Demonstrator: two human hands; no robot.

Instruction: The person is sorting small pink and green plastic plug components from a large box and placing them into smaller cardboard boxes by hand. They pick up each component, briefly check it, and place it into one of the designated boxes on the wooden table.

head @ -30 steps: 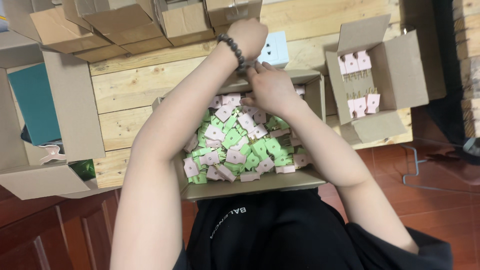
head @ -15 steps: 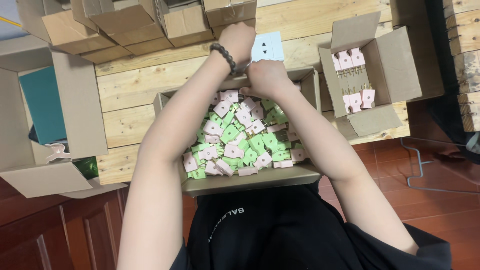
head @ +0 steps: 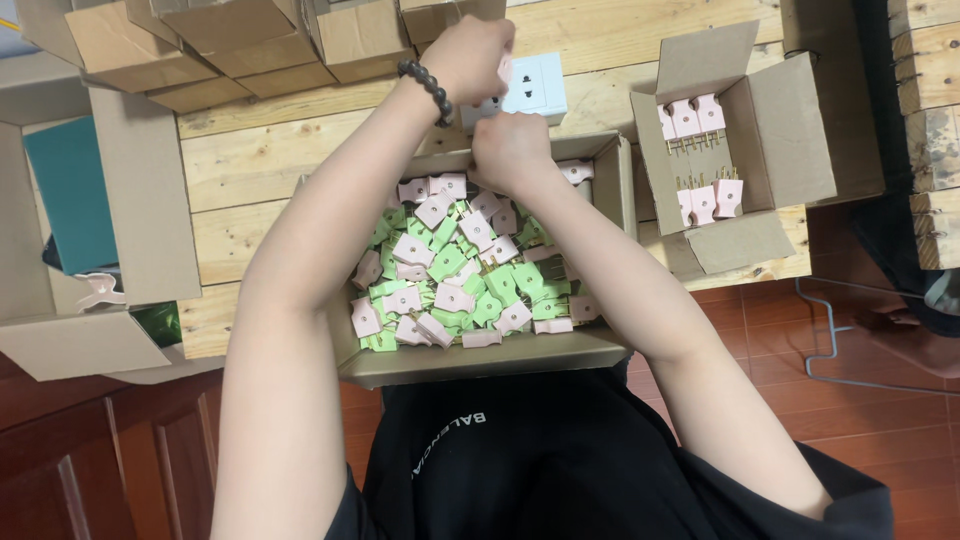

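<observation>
Left hand (head: pixel 470 55) grips a pink plug (head: pixel 503 68) at the socket (head: pixel 532 85); right hand (head: pixel 512 150) is clenched, contents unclear. Few plugs are boxed; the lap box (head: pixel 480 362) is full.

Pink and green plugs (head: pixel 455 285), brown cardboard box (head: pixel 480 360).

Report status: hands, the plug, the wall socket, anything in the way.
Left hand closed on a pink plug, at the white socket. Right hand fisted just below, contents hidden. Box of pink and green plugs underneath; nothing blocking.
</observation>
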